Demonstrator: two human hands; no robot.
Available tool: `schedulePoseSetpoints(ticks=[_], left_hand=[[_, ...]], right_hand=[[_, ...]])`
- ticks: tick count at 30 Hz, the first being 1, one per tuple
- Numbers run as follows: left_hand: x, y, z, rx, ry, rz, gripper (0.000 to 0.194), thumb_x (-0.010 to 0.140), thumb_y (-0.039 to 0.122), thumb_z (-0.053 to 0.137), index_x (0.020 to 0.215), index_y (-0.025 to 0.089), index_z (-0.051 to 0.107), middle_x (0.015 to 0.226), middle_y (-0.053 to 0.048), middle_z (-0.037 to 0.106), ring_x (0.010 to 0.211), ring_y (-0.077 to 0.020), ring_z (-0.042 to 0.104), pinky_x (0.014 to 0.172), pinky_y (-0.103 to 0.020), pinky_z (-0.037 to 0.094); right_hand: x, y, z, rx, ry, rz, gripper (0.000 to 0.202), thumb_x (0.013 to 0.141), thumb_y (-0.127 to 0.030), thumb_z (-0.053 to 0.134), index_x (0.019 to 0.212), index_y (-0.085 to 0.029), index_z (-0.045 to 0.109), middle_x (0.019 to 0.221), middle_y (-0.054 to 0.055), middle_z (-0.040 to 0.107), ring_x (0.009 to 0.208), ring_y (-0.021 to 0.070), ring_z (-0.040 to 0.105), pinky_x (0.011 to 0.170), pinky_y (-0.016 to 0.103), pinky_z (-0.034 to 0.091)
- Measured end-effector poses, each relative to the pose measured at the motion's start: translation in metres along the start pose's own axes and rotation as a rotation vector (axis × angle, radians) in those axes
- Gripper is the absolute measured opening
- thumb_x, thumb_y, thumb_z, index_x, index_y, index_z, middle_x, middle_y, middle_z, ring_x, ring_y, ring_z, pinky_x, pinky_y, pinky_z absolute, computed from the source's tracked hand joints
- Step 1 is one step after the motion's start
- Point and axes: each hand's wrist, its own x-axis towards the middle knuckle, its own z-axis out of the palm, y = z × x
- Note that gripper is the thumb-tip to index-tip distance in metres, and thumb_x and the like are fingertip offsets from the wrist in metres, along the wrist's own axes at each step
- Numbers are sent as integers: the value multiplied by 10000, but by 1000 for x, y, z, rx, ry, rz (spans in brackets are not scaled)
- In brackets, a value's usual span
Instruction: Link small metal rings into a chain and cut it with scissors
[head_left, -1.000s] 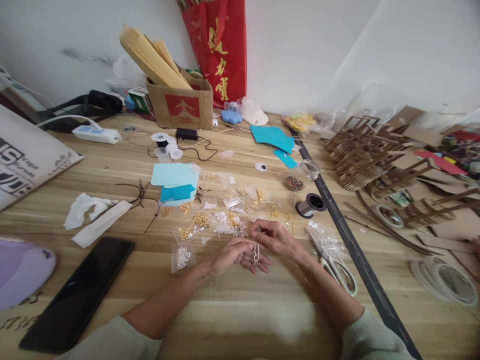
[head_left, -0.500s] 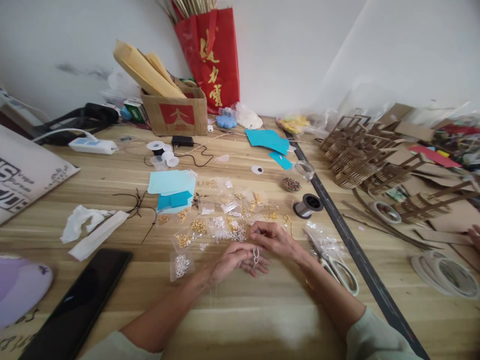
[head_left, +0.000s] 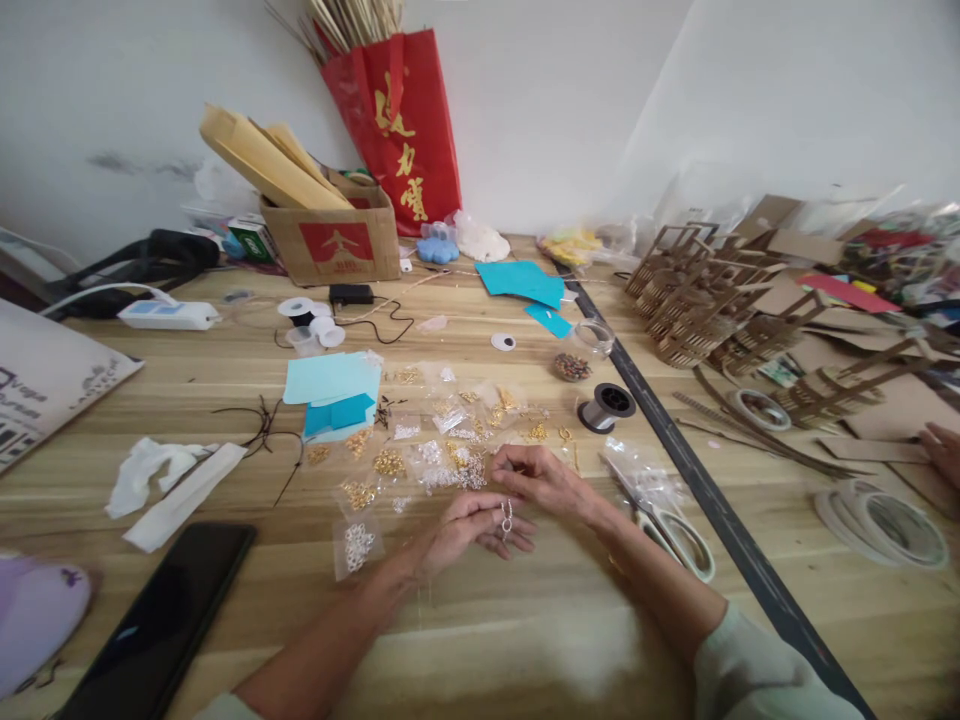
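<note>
My left hand [head_left: 466, 527] is closed at the thumb and forefinger, and its other fingers stretch out below. From that pinch hangs a short chain of silver rings [head_left: 507, 520], over the fingers. Just above and to the right, my right hand [head_left: 541, 476] has its thumb and fingertips pressed together; whatever is between them is too small to make out. Its fingertips are beside a heap of silver beads [head_left: 468, 466]. Around lie small clear bags of gold beads [head_left: 389, 462] and, nearer me, a bag of silver rings [head_left: 358, 546].
To the right are a spool of wire [head_left: 606, 408], scissors [head_left: 675, 540], a dark strip [head_left: 694, 475] and rolls of tape [head_left: 885, 525]. Woven baskets [head_left: 686, 310] stand farther back. A phone [head_left: 161, 620] lies at left. Another person's hand [head_left: 941, 450] shows at the right edge.
The view has shifted slightly, so the table's things sit a little lower and more to the left. Both hands keep nearly the same pose, with the silver chain still hanging from the left.
</note>
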Motion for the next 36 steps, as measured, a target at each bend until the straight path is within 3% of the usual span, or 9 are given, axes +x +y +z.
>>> schedulePoseSetpoints(ticks=[14,18,22,27,36], left_hand=[[-1,0,3,0,43,47,374,859,413,562,1069,105,574,936,-169,727,864,-254,696,710,-323,496],[-1,-2,3,44,123,116,386,864,457,529,1044,122,592,914,-138,713,868,-253,676,713,-328,492],[-3,0,4,248,222,247,350,872,463,499,962,151,632,932,-86,660,859,-216,613,715,-300,487],[-9,5,8,489,413,343,282,870,399,498,809,160,635,702,-16,573,698,-167,518,660,-261,409],[-6,5,7,440,546,425,101,751,272,656,742,172,662,821,-53,660,801,-205,591,735,-280,435]], right_hand=[[-1,-3,0,74,7,-5,279,851,-400,558,763,-136,574,588,-36,466,524,81,376,483,201,290],[-4,-9,-3,78,9,-9,324,836,-444,571,751,-132,589,563,-39,456,499,75,347,458,199,254],[-7,-15,-5,85,-3,-25,325,842,-453,572,790,-135,613,565,-31,504,489,79,389,461,200,276],[-10,-20,-5,14,-13,-39,296,852,-420,573,777,-137,620,563,-38,461,517,84,371,471,203,268],[-10,-19,-2,-21,-21,-66,292,860,-421,563,783,-146,623,591,-39,442,536,86,350,488,213,250]])
